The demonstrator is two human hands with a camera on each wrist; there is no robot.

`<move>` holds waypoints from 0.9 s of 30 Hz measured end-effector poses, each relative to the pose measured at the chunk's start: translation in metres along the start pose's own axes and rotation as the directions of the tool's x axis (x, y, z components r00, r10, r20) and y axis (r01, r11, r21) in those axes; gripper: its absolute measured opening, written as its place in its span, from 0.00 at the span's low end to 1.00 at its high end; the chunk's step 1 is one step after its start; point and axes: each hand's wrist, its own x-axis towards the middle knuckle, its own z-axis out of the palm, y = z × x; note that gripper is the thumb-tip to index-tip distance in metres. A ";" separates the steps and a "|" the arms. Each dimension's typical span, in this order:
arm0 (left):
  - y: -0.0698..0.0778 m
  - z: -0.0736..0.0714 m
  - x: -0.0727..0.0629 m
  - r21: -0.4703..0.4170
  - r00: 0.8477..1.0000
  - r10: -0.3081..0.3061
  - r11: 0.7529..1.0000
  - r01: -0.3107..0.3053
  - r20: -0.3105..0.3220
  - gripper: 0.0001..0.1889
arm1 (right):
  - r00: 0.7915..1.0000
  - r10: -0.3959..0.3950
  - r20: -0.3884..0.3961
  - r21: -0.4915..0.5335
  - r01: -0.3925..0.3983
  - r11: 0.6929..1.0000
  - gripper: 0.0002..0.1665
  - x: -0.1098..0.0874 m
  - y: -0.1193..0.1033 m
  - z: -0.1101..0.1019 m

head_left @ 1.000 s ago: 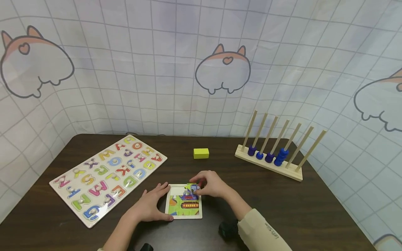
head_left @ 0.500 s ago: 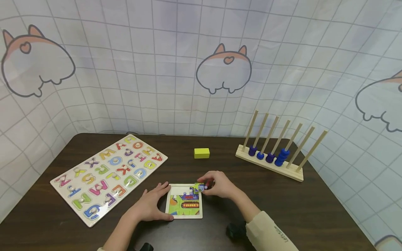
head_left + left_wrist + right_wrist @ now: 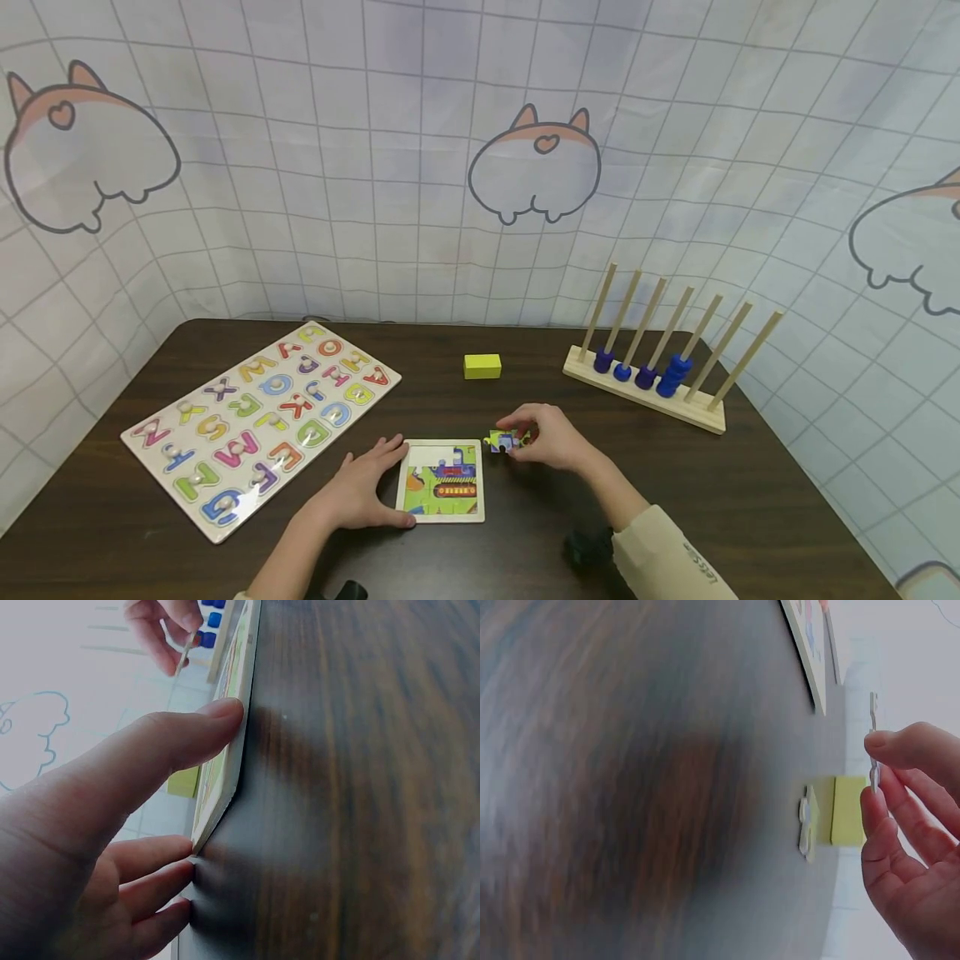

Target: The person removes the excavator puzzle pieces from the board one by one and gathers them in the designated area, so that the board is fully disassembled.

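Observation:
A small square jigsaw puzzle in a pale wooden frame (image 3: 480,500) lies on the table; a bulldozer-like picture fills it except for a bare upper-left part. My left hand (image 3: 360,489) rests along its left side, thumb at the lower-left corner and fingertips by the upper-left one. In the left wrist view that thumb (image 3: 221,720) touches the frame's edge. Just right of the puzzle, my right hand (image 3: 551,437) pinches a jigsaw piece (image 3: 502,441), seen edge-on in the right wrist view. Another loose piece (image 3: 808,825) lies on the table below the right hand.
A yellow block (image 3: 482,367) sits behind the puzzle. On the left lies an alphabet knob board (image 3: 255,408); at the back right stands a wooden peg rack (image 3: 645,398) with blue and purple beads. A patterned cloth (image 3: 375,167) hangs behind the table.
From over the puzzle's upper-right part, my right hand has moved right with its piece, off the frame. A piece now shows in that upper-right spot. My left hand stays put.

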 end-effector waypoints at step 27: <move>-0.002 0.002 0.000 -0.012 1.000 0.008 1.000 -0.008 -0.009 0.53 | 0.998 0.044 -0.051 -0.062 -0.048 0.997 0.19 -0.029 0.047 -0.039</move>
